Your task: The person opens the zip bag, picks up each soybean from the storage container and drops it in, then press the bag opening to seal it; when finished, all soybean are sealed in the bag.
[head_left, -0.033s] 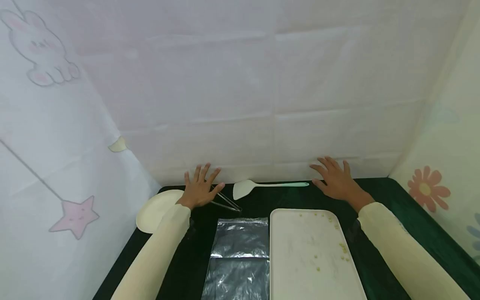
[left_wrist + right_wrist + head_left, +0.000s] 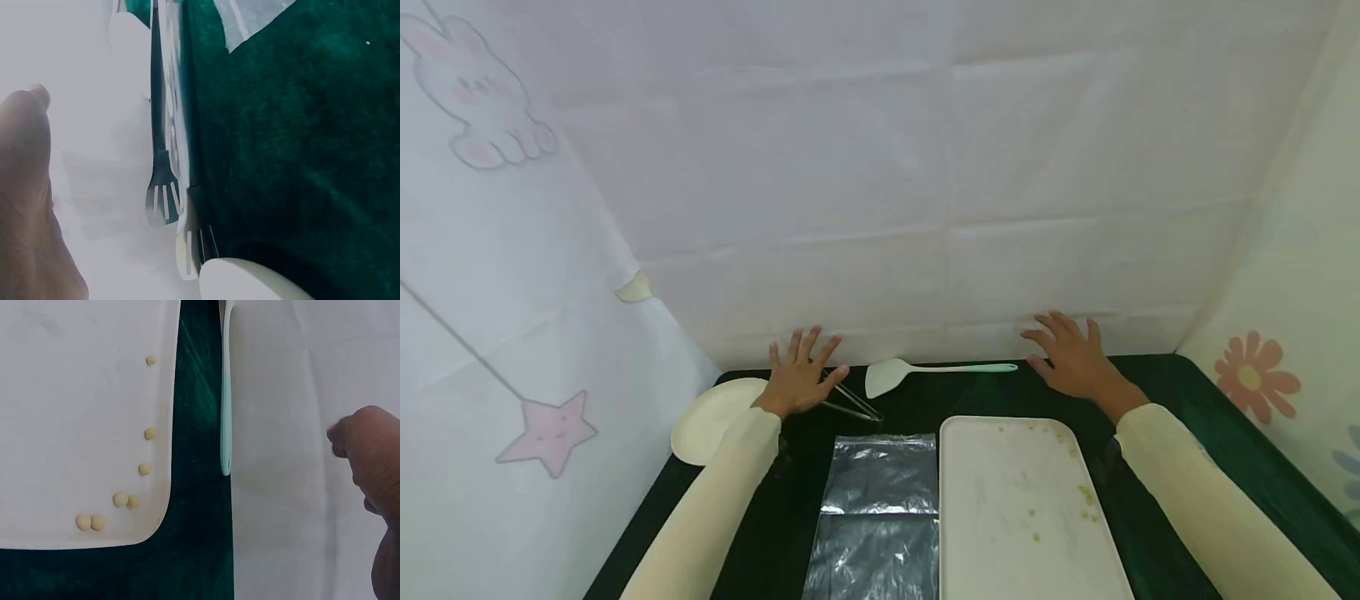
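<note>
In the head view my left hand (image 2: 796, 388), fingers spread, holds nothing above a pair of tongs (image 2: 853, 404). The left wrist view shows the tongs' dark slotted ends (image 2: 164, 197) and metal arms near the back cloth. My right hand (image 2: 1073, 367) is empty too, fingers apart, just right of the spatula handle's tip. The white spatula (image 2: 887, 377) with its mint-green handle lies along the table's far edge. Below it sits a white rectangular tray (image 2: 992, 492) with several small pale-yellow balls (image 2: 121, 499), mostly along its right and far sides.
Left of the tray lies a clear plastic bag (image 2: 883, 475), flat on the dark green tablecloth (image 2: 1150, 475). A white oval dish (image 2: 703, 425) stands at the far left, partly behind my left sleeve. White cloth walls (image 2: 880, 208) rise behind and at both sides.
</note>
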A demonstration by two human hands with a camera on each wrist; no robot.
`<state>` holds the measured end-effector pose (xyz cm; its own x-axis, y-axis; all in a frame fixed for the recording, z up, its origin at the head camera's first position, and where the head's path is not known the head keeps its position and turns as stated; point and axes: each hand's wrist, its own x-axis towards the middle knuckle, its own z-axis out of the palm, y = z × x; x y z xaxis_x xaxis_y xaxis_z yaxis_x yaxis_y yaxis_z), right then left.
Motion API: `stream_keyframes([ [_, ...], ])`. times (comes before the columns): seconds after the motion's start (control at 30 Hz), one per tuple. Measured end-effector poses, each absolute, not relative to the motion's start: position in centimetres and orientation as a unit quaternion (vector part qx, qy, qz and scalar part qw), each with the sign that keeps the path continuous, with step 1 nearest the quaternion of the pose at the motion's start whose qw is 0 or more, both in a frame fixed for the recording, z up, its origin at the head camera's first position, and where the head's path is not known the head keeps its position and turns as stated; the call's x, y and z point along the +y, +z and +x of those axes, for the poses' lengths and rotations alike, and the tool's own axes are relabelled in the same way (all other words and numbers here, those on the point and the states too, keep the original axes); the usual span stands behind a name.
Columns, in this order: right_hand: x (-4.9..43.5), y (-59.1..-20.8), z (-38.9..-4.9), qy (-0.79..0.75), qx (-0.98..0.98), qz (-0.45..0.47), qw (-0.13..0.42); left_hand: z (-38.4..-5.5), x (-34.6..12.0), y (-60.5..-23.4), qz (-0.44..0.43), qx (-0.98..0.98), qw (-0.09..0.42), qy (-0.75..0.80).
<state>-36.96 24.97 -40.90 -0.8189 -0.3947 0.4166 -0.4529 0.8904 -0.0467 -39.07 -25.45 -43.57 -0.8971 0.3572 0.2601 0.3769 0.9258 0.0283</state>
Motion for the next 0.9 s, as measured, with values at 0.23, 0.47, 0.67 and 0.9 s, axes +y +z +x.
stream_keyframes([
  [0.23, 22.9, -40.3, -36.8, 0.074, -0.926, 0.27, 0.252, -34.0, -22.8, -41.2, -0.231, -0.958, 0.16, -0.052],
  [0.47, 18.6, -40.4, -35.0, 0.101, -0.924, 0.334, 0.159, -28.5, -17.7, -42.0, -0.314, -0.942, 0.109, -0.049],
  [0.67, 13.5, -42.2, -33.1, 0.145, -0.899, 0.404, 0.08, -26.8, -15.9, -44.7, -0.316, -0.942, 0.094, -0.063],
  [0.9, 8.3, -44.8, -31.0, 0.098, -0.907, 0.408, 0.039, -26.4, -15.0, -46.4, -0.313, -0.94, 0.106, -0.091],
])
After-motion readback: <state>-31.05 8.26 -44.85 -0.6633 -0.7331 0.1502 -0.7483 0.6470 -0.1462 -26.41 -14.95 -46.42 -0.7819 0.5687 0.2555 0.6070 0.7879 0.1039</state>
